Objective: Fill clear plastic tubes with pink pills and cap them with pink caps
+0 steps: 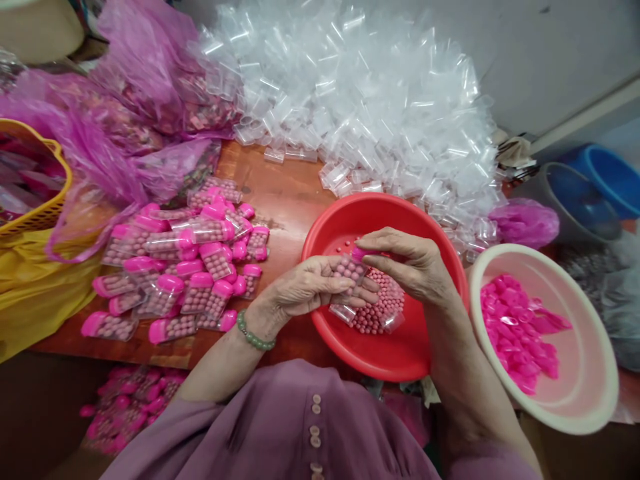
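Note:
My left hand (310,288) grips a small clear tube (347,270) filled with pink beads, held over the red bowl (400,347). My right hand (407,263) pinches a pink cap (359,254) against the tube's open end. Under the hands, the red bowl holds loose pink beads (383,310) and a couple of clear tubes lying among them. A green bead bracelet is on my left wrist.
A pile of filled, pink-capped tubes (185,273) lies on the wooden table to the left. A cream bowl (590,373) of pink caps sits at the right. Empty clear tubes (360,100) heap at the back. Pink plastic bags, a yellow basket (35,213) and blue tubs surround.

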Motion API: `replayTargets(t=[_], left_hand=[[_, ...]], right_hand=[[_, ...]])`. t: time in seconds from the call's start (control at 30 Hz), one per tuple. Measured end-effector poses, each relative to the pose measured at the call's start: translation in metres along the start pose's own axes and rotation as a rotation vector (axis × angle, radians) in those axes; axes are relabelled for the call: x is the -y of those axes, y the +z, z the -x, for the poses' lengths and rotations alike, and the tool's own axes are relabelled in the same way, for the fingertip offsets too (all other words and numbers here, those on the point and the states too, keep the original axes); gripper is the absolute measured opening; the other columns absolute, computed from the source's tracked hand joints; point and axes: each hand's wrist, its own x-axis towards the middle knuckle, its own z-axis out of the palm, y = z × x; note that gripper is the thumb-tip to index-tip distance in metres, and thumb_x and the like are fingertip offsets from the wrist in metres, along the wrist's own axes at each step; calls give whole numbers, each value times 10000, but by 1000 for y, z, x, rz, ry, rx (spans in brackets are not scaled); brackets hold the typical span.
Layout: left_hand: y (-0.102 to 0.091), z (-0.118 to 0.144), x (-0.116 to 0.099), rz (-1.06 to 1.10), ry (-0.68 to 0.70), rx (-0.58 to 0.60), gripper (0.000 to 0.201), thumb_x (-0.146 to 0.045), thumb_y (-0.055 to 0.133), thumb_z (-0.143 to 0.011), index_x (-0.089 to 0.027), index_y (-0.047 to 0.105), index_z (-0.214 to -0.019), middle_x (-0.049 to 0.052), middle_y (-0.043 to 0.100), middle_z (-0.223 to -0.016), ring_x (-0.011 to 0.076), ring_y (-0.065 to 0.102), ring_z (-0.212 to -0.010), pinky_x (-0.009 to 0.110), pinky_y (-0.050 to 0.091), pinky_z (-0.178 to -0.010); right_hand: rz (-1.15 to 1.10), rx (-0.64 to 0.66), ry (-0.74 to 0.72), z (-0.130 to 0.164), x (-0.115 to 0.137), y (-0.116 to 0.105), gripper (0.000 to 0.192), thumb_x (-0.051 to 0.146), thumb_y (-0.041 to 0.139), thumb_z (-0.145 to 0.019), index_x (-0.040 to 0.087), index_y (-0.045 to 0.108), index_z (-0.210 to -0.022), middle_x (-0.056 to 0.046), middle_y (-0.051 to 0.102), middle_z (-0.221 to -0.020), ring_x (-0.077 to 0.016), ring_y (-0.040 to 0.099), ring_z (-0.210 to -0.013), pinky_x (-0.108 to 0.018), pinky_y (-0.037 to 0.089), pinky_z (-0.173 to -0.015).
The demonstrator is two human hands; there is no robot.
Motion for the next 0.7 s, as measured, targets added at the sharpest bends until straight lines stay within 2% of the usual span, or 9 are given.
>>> replayTargets(t=[0.13,0.2,0.27,0.4,0.5,0.57,0.7], left_hand=[[-1,1,1,30,21,-11,290,-124,688,-815,-91,674,-1103,191,731,-1103,237,733,-975,314,583,-867],[0,1,1,25,26,-9,280,-131,688,-814,-91,675,-1091,188,732,-1093,238,731,-971,327,585,-869],[1,2,1,19,43,-13,275,-134,689,-809,-86,676,-1079,192,731,-1090,238,729,-972,333,582,-879],[3,2,1,-3,70,-34,329,-100,698,-775,-91,667,-1103,194,719,-1135,234,719,-1006,315,567,-898],[1,1,0,6,73,-26,375,-86,704,-752,-95,661,-1125,184,721,-1133,252,709,-1047,325,555,-921],[-1,1,0,20,71,-10,380,-75,694,-749,-95,659,-1127,174,726,-1119,256,708,-1050,336,548,-937],[-4,2,2,24,66,-4,367,-65,682,-754,-92,650,-1118,175,720,-1125,259,710,-1037,369,538,-960]], right_hand=[[324,32,-16,4,-3,-13,184,225,673,-869,266,762,-1025,-50,751,-976,-195,695,-913,-364,570,-821],[514,-17,-1,6,-3,-16,164,243,651,-880,261,769,-993,-64,749,-962,-212,689,-885,-392,564,-810],[558,-102,14,7,-1,-13,157,255,660,-874,261,773,-982,-68,749,-966,-217,688,-885,-403,559,-821],[165,-277,114,6,7,6,223,254,725,-835,284,752,-1055,-27,759,-1007,-180,701,-919,-361,567,-867],[-128,-333,253,4,10,23,223,250,746,-820,292,753,-1039,2,768,-1005,-148,715,-905,-321,578,-866],[-209,-328,315,4,10,31,193,257,761,-804,272,762,-997,4,774,-962,-140,720,-872,-303,588,-834],[-190,-303,362,5,9,36,174,273,779,-774,236,773,-944,-9,775,-909,-151,718,-842,-307,596,-802]])
